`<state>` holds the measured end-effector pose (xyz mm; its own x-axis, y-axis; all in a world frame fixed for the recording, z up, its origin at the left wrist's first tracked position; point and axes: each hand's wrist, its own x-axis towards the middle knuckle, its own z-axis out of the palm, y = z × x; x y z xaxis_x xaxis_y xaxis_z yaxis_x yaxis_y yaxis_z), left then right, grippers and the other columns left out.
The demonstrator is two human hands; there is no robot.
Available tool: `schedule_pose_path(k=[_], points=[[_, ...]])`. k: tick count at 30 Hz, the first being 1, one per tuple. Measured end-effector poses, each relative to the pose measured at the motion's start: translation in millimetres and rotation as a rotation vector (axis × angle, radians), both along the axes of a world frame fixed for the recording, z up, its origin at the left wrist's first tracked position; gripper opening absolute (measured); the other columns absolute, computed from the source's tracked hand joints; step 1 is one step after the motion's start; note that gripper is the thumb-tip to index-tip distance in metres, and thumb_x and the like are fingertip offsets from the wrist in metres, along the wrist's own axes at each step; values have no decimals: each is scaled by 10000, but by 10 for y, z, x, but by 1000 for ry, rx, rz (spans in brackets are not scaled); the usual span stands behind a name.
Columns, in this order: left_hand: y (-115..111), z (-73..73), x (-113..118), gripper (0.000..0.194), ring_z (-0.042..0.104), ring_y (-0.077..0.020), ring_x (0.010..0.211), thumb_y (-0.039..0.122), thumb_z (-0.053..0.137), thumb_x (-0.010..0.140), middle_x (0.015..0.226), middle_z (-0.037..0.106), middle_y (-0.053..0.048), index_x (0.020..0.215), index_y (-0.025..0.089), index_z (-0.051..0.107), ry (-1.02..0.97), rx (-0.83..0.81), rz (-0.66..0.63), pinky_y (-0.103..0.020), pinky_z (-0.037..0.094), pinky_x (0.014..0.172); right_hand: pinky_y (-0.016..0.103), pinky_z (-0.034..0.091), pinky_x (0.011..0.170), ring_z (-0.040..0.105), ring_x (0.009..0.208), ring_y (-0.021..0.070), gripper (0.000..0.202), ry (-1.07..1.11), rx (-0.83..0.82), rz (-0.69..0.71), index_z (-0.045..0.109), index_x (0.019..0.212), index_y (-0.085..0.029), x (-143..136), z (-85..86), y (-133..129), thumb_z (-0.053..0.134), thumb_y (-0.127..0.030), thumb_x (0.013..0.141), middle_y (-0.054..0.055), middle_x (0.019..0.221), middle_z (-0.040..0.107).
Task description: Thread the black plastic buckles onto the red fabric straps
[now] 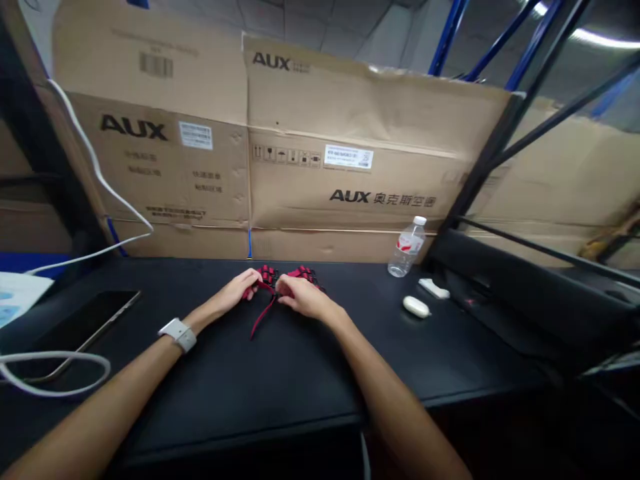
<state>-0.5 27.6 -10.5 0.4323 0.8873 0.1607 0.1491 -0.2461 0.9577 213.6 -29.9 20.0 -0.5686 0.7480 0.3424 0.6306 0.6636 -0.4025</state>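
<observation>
A red strap (pixel 262 321) runs between my two hands near the back of the black table, its loose end hanging down toward me. My left hand (pixel 243 288), on the arm with a pale watch, is closed on the strap, fingers pinched together. Close on its right, my right hand (pixel 304 295) pinches the strap near a small dark piece that I cannot make out clearly. Just behind the hands lie a red bundle with black buckles (pixel 269 272) and a second red bundle with black fittings (pixel 303 272); my fingers partly cover both.
A phone (pixel 75 327) and a white cable (pixel 97 363) lie at left. On the right stand a clear water bottle (pixel 407 248), a white oval case (pixel 416 307) and a small white object (pixel 434 289). Cardboard sheets (pixel 310 207) wall off the back; a black metal frame (pixel 480 173) rises at right.
</observation>
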Motion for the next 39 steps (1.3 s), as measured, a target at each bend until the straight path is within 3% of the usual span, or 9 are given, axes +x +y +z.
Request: schedule_pose_path(k=[6, 12, 17, 21, 24, 27, 30, 35, 39], points=[[37, -2, -29, 365, 441, -82, 444, 529, 518, 791, 590, 503, 53, 805, 164, 528, -25, -40, 10, -199, 303, 444, 194, 413, 643, 545, 703, 105, 157, -23, -223, 112, 624, 809, -158, 251, 109, 18, 630, -40, 706, -5, 812, 609], [83, -28, -65, 331, 427, -71, 410, 488, 584, 758, 582, 484, 61, 801, 161, 548, -92, -118, 38, -192, 257, 409, 180, 405, 572, 541, 654, 101, 192, -160, -585, 76, 659, 800, -156, 424, 180, -48, 707, -76, 631, -24, 735, 606], [103, -62, -84, 314, 428, -67, 425, 469, 574, 787, 603, 493, 57, 821, 157, 566, -107, -110, 12, -192, 277, 416, 198, 429, 621, 568, 743, 120, 283, -74, -589, 17, 626, 941, -169, 342, 221, -115, 720, -195, 676, -1, 857, 631], [98, -65, -78, 324, 429, -71, 422, 478, 565, 791, 594, 506, 53, 816, 155, 579, -63, -66, 6, -196, 289, 418, 200, 428, 620, 557, 740, 118, 318, 9, -550, 109, 613, 941, -181, 154, 202, -176, 739, -340, 696, -1, 869, 625], [99, -64, -76, 325, 435, -72, 417, 478, 568, 785, 579, 491, 58, 807, 154, 575, -77, -68, 33, -193, 296, 416, 187, 414, 614, 548, 719, 105, 251, 4, -524, 226, 631, 894, -178, 68, 155, -185, 738, -289, 695, -11, 837, 619], [107, -68, -80, 325, 444, -70, 406, 477, 576, 773, 575, 482, 63, 802, 153, 567, -101, -85, 76, -190, 290, 406, 179, 410, 606, 552, 683, 97, 170, -55, -637, 278, 640, 838, -166, 107, 128, -161, 718, -207, 692, -27, 763, 614], [120, -76, -85, 332, 447, -68, 393, 479, 589, 757, 578, 482, 62, 801, 150, 565, -113, -91, 102, -192, 292, 400, 172, 402, 581, 546, 643, 90, 166, -149, -725, 185, 634, 792, -158, 249, 161, -133, 704, -112, 649, -43, 706, 607], [130, -87, -87, 320, 459, -75, 406, 467, 603, 744, 582, 488, 58, 799, 153, 568, -119, -101, 103, -195, 298, 400, 178, 342, 513, 514, 604, 95, 218, -299, -549, -144, 617, 774, -170, 526, 280, -132, 700, -84, 592, -52, 667, 577], [121, -84, -82, 313, 437, -68, 408, 461, 598, 757, 573, 477, 64, 810, 154, 569, -98, -101, 82, -190, 275, 403, 183, 353, 518, 520, 613, 102, 291, -304, -624, -162, 620, 789, -175, 651, 322, -143, 786, -172, 550, -50, 676, 582]])
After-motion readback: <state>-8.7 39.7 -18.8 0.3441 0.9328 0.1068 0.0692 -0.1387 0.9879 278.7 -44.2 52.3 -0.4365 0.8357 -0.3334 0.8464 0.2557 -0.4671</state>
